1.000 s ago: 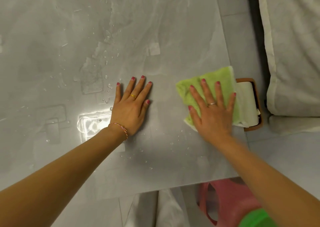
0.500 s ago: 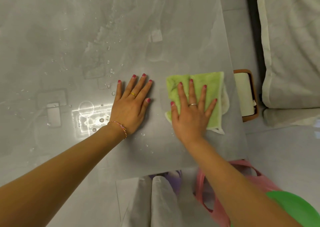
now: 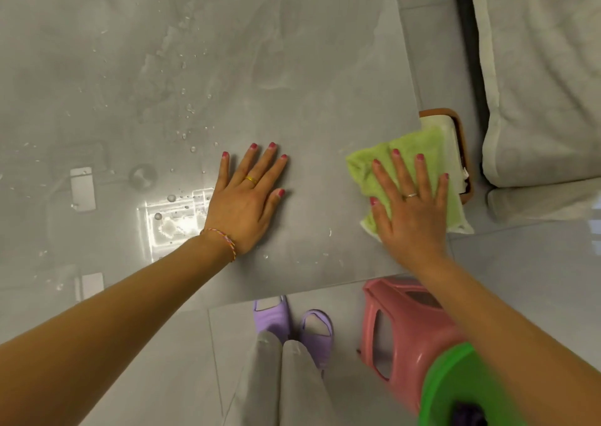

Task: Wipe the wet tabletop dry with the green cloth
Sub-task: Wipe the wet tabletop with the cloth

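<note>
- right hand [image 3: 411, 210] lies flat and fully spread, palm down on the green cloth [image 3: 406, 152], pressing it to the tabletop [image 3: 309, 67]; no finger curls around it.
- under that hand the cloth is bunched and folded, at the table's right edge near the front corner, its far side hanging past the edge.
- just beyond the cloth, off the table's edge, sits a brown-rimmed bin [image 3: 455, 139] with a white lining, lower than the tabletop.
- left hand [image 3: 248, 199] is also open and flat, fingers spread, palm on the bare tabletop, holding nothing; it is well apart from the cloth, with a dry-looking stretch between the two hands.
- left of that hand and beyond its fingertips, water drops [image 3: 188, 110] bead on the grey surface, and a bright ceiling-light reflection sits beside the wrist.
- below the right forearm, beside the table's front edge, stands a pink stool [image 3: 400, 324] on the floor.
- between the arms, purple slippers [image 3: 292, 321] and grey trouser legs show at the table's front edge.
- beyond the bin, to the far right, is pale bedding [image 3: 536, 84].
</note>
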